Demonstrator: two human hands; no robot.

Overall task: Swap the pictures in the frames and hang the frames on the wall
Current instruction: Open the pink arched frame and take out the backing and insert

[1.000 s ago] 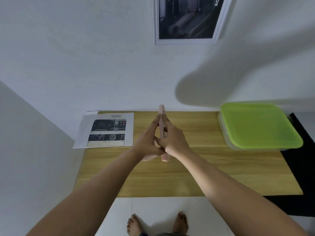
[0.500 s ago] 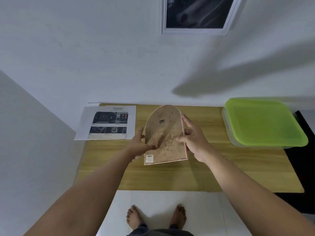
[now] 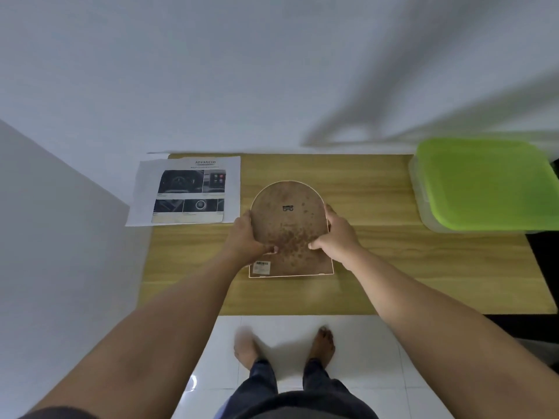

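Both hands grip the arched frame by its sides: the left hand curls round the left edge and the right hand round the right edge, with both thumbs on the speckled brown backing, which faces up. Between the hands, toward the arch, sits a small metal hanger. A barcode sticker shows just below the left hand. Whether the arched frame touches the wooden bench cannot be told. Beyond the left hand lies a printed picture sheet; well right of the right hand stands a green-lidded box.
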